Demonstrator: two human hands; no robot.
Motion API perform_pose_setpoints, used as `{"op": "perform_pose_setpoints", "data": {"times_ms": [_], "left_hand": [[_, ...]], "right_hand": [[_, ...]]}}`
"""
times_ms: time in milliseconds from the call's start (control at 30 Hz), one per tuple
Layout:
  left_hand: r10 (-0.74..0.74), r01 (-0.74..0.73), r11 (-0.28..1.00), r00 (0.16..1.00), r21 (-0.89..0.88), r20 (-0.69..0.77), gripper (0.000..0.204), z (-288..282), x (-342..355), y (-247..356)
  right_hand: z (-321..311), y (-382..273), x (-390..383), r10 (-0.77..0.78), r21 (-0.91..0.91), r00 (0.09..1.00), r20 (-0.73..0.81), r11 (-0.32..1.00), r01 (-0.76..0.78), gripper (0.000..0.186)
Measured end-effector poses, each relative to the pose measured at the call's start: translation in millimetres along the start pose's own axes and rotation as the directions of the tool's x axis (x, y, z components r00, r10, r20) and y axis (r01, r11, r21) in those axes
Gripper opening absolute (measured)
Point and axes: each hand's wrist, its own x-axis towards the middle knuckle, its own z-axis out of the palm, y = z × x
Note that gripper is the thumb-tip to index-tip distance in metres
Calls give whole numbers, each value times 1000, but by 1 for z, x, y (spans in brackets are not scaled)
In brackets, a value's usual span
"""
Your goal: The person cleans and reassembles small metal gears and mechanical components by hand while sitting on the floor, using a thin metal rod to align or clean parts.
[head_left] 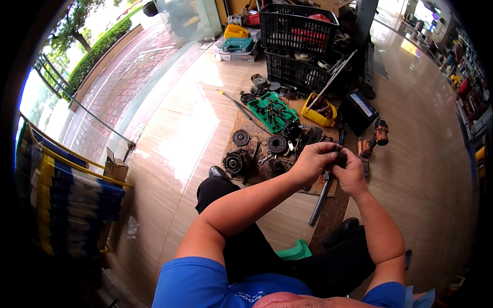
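My left hand (313, 167) and my right hand (350, 175) meet above the cardboard, fingers pinched round a small dark part (337, 156) that is largely hidden by them. A long grey metal bar (320, 203) lies below my hands. On the stained cardboard (236, 122) are a black round pulley housing (234, 164), a dark disc (241, 137), a ringed wheel (277, 144), loose wrenches and an open green tool case (272, 111). An orange-black cordless drill (380, 132) sits to the right of my hands.
Behind stand stacked black crates (298, 28), a yellow container (318, 109), a black battery (358, 113) and a teal case (237, 44). A green stool (295, 250) is under me. At left are a rack of blue-yellow boxes (77, 200) and a glass doorway; shelves (457, 77) line the right.
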Motion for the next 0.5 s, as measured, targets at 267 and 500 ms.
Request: {"op": "perform_pose_setpoints", "data": {"times_ms": [267, 500], "left_hand": [[-8, 10, 999, 999, -41, 38, 22, 2, -3, 10], [-20, 21, 995, 1000, -100, 13, 21, 0, -2, 8]], "right_hand": [[2, -13, 0, 50, 23, 999, 6, 998, -51, 33], [-1, -11, 3, 57, 103, 997, 52, 993, -62, 37]]}}
